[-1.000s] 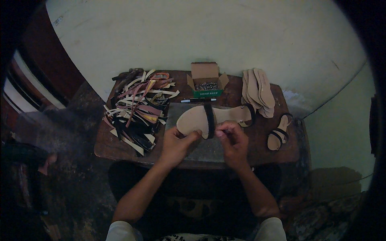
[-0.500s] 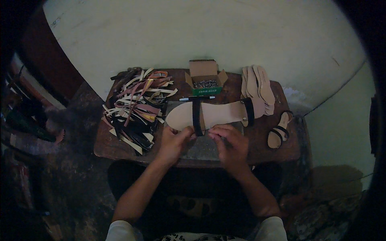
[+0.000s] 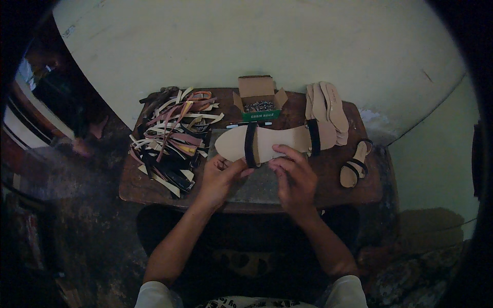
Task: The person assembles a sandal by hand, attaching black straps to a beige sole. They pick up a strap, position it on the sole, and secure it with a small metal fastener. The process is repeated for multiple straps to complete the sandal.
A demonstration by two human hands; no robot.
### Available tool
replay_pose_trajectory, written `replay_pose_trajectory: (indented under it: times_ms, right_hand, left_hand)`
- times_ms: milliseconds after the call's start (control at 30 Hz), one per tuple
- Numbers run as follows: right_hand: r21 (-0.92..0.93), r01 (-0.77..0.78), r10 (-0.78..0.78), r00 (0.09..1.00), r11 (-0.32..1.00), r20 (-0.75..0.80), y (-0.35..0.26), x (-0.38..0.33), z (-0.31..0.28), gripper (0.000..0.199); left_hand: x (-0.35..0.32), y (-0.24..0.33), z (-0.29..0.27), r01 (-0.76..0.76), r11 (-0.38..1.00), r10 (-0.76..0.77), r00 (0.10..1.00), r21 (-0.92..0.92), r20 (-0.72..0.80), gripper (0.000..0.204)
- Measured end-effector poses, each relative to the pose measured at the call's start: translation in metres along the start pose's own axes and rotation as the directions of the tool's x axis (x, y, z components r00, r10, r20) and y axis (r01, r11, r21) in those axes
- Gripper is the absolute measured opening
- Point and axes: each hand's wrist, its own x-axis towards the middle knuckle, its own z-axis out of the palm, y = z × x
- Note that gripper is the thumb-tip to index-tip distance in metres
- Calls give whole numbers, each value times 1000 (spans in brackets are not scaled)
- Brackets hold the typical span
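Gripping a flat tan sole (image 3: 280, 142), both hands close on its near edge: left hand (image 3: 220, 178), right hand (image 3: 294, 176). Two black straps (image 3: 250, 146) band it. Leather strips (image 3: 172, 136) lie tangled beside.

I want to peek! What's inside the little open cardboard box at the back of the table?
The box holds a heap of small shiny metal bits, too tiny to tell apart. Whatever lies under the heap is covered.
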Motion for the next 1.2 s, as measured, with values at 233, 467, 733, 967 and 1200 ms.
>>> replay_pose_trajectory:
  times_ms: [233, 467, 733, 967, 1200]
  right_hand:
    - [-87, 92, -92, 996, 992, 1, 6, -5, 6, 28]
    - [-99, 95, -92, 995, 991, 29, 5, -5, 8, 29]
    - [-130, 156, -151, 987, 979, 49, 10, -9, 9, 35]
    - [-176, 234, -225, 972, 956, 67, 7, -8, 8, 39]
    - [-181, 226, -218, 974, 957, 64, 11, -10, 8, 38]
  left_hand:
    - [-2, 1, 2, -1, 1000, 1, 1000, -3, -13, 24]
    - [-1, -4, -7, 21, 1000, -21, 999, -5, 28, 26]
    - [-2, -1, 0, 64, 995, -61, 997, -78, 38, 25]
    - [-3, 4, -2, 137, 977, -123, 988, -163, 97, 30]
    - [-2, 3, -3, 127, 976, -106, 986, -175, 128, 32]
